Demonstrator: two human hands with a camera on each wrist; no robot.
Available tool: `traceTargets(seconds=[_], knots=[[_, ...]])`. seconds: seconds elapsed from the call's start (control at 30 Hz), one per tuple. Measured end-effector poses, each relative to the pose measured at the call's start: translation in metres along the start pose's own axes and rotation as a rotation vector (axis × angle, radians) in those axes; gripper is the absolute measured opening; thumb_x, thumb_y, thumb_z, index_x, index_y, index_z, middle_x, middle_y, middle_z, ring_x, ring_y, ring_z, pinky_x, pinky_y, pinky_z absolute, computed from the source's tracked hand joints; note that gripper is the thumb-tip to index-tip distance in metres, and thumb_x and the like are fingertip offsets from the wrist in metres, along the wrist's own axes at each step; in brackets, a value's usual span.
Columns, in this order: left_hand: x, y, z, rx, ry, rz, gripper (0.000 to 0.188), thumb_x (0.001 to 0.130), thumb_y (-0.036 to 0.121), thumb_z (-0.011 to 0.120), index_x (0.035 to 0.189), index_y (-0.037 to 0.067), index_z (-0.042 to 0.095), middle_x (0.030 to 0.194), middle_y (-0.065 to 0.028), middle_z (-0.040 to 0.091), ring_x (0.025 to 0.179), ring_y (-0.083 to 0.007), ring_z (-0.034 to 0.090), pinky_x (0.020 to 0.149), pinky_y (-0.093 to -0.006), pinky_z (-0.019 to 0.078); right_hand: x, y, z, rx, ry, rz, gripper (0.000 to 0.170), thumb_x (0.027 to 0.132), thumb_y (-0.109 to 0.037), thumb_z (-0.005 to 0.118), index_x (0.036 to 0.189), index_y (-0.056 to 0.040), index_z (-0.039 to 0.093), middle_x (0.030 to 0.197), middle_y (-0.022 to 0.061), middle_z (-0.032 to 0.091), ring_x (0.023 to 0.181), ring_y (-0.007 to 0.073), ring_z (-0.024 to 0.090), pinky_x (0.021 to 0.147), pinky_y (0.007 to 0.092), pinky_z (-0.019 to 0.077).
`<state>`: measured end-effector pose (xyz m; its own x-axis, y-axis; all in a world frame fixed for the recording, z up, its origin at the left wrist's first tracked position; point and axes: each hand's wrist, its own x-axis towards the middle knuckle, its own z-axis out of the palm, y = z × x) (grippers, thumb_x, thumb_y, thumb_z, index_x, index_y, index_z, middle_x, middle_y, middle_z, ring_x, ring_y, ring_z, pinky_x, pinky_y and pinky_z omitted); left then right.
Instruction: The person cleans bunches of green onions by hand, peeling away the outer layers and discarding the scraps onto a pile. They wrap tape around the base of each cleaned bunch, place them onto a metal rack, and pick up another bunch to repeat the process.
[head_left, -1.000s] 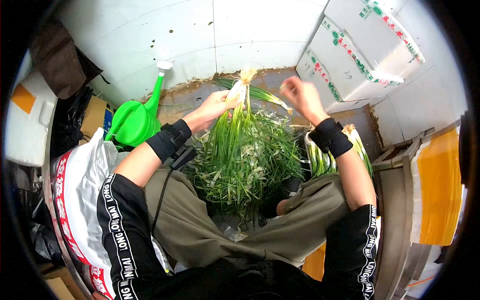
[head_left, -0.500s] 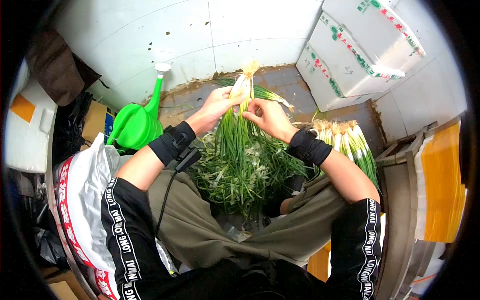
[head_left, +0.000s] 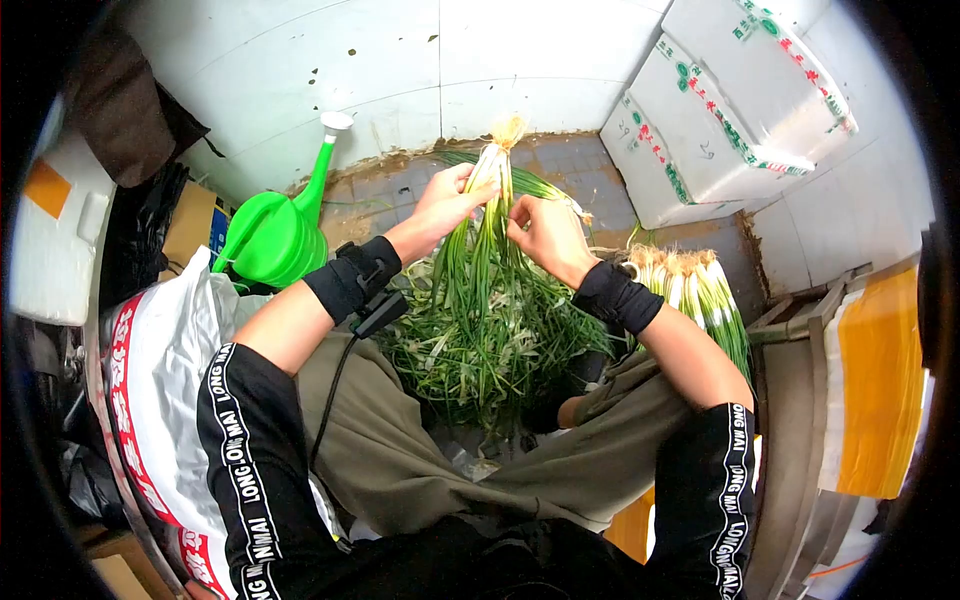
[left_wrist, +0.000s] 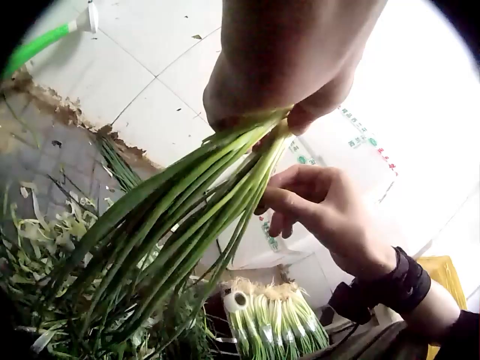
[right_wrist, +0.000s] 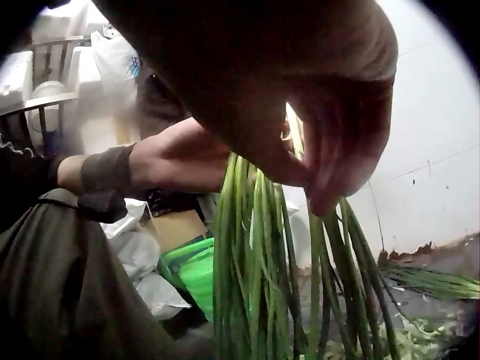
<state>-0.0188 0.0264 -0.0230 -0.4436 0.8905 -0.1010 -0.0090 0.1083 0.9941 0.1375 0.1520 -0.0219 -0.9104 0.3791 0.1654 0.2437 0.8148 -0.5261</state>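
A bunch of green onions (head_left: pixel 462 262) hangs roots up in front of the person, its white stems gripped by the left hand (head_left: pixel 440 208). On the bunch's right side, the right hand (head_left: pixel 550 238) pinches some stalks just below the white part. The right wrist view shows the right hand's fingers (right_wrist: pixel 324 187) closed on stalks, with the leaves (right_wrist: pixel 255 277) hanging down. In the left wrist view the right hand (left_wrist: pixel 330 214) is at the edge of the bunch, thumb and forefinger together. Beneath lies a heap of loose leaves and peelings (head_left: pixel 480 350).
Tied green onions (head_left: pixel 690 290) stand at the right by the knee. More onions (head_left: pixel 540 188) lie on the floor behind the bunch. A green watering can (head_left: pixel 275 240) stands at left, white foam boxes (head_left: pixel 690 130) at back right, a white plastic bag (head_left: pixel 175 370) at near left.
The right hand has come in from the right, where it was raised and apart, to the held bunch and now pinches stalks there. The left hand keeps its grip on the bunch.
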Motion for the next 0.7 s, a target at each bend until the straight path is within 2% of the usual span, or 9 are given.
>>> traceTargets(seconds=[0.07,0.17,0.23,0.27,0.37,0.4,0.53,0.63,0.7], knots=[[0.0,0.001,0.0,0.015,0.01,0.005,0.036,0.096,0.03,0.066,0.121,0.006,0.058,0.102,0.002,0.067,0.09,-0.0057,0.058,0.073,-0.0251,0.0464,0.004,0.003,0.002,-0.038,-0.009,-0.019,0.015,0.081,-0.016,0.066,0.085,-0.0017,0.064,0.074,0.0185,0.069,0.07,0.0368,0.068,0.066,0.0439,0.0546],[0.0,-0.002,0.005,0.101,0.012,-0.025,0.036,0.097,0.029,0.064,0.123,0.005,0.056,0.105,0.001,0.065,0.091,-0.0064,0.058,0.073,-0.0264,0.0476,0.003,0.001,-0.001,-0.236,-0.06,-0.134,0.015,0.081,-0.016,0.065,0.084,-0.0011,0.064,0.072,0.0189,0.068,0.069,0.0371,0.067,0.065,0.0446,0.0544],[-0.002,-0.001,0.007,0.056,0.049,0.054,0.034,0.095,0.022,0.063,0.122,0.004,0.054,0.1,-0.0025,0.064,0.078,-0.0071,0.055,0.066,-0.0247,0.0472,0.004,-0.003,-0.004,-0.099,-0.05,-0.147,0.015,0.08,-0.015,0.064,0.084,-0.0009,0.063,0.071,0.0185,0.067,0.067,0.0374,0.066,0.065,0.0447,0.0538],[-0.003,0.0,0.007,0.02,0.025,0.056,0.037,0.093,0.017,0.063,0.125,0.003,0.051,0.104,-0.0045,0.062,0.082,-0.0096,0.057,0.068,-0.0263,0.0493,0.006,0.0,-0.005,-0.009,-0.103,-0.138,0.014,0.08,-0.014,0.065,0.085,-0.0015,0.063,0.072,0.0178,0.067,0.068,0.0367,0.067,0.066,0.0438,0.0534],[-0.002,-0.002,0.006,-0.069,-0.056,0.031,0.041,0.09,0.011,0.064,0.127,0.003,0.048,0.104,-0.0049,0.061,0.084,-0.0111,0.059,0.069,-0.0275,0.0502,0.007,0.004,-0.006,0.046,-0.105,-0.068,0.014,0.08,-0.014,0.066,0.085,-0.0016,0.063,0.073,0.0168,0.068,0.069,0.0355,0.067,0.067,0.0428,0.0531],[-0.002,-0.001,0.007,-0.098,-0.06,0.037,0.046,0.086,0.005,0.065,0.128,0.003,0.046,0.103,-0.005,0.06,0.084,-0.0118,0.059,0.069,-0.0286,0.0507,0.008,0.006,-0.005,0.038,-0.104,-0.072,0.014,0.08,-0.014,0.066,0.086,-0.0013,0.062,0.076,0.0171,0.068,0.071,0.0354,0.067,0.068,0.0421,0.0532],[0.001,-0.003,0.006,-0.071,-0.048,0.086,0.046,0.085,0.001,0.063,0.127,0.003,0.046,0.102,-0.006,0.061,0.083,-0.0121,0.059,0.069,-0.0295,0.0508,0.007,0.009,0.0,0.072,-0.073,-0.128,0.017,0.083,-0.016,0.065,0.087,-0.0005,0.059,0.076,0.0182,0.067,0.069,0.0369,0.067,0.068,0.0431,0.0532],[-0.001,0.001,0.01,0.009,0.024,0.033,0.046,0.084,-0.001,0.062,0.126,0.002,0.046,0.103,-0.0075,0.06,0.083,-0.0126,0.059,0.069,-0.0295,0.0506,0.001,0.001,0.003,-0.006,-0.11,-0.07,0.021,0.085,-0.018,0.062,0.091,0.0005,0.054,0.077,0.0205,0.066,0.071,0.0395,0.066,0.068,0.0465,0.0524],[0.001,0.002,0.012,0.008,0.037,0.021,0.047,0.086,-0.003,0.062,0.13,0.002,0.044,0.104,-0.0066,0.063,0.086,-0.0127,0.061,0.071,-0.0288,0.0514,0.0,0.002,0.013,-0.054,-0.005,-0.068,0.023,0.089,-0.019,0.059,0.093,0.0007,0.05,0.076,0.0224,0.064,0.073,0.042,0.064,0.067,0.0497,0.0508]])
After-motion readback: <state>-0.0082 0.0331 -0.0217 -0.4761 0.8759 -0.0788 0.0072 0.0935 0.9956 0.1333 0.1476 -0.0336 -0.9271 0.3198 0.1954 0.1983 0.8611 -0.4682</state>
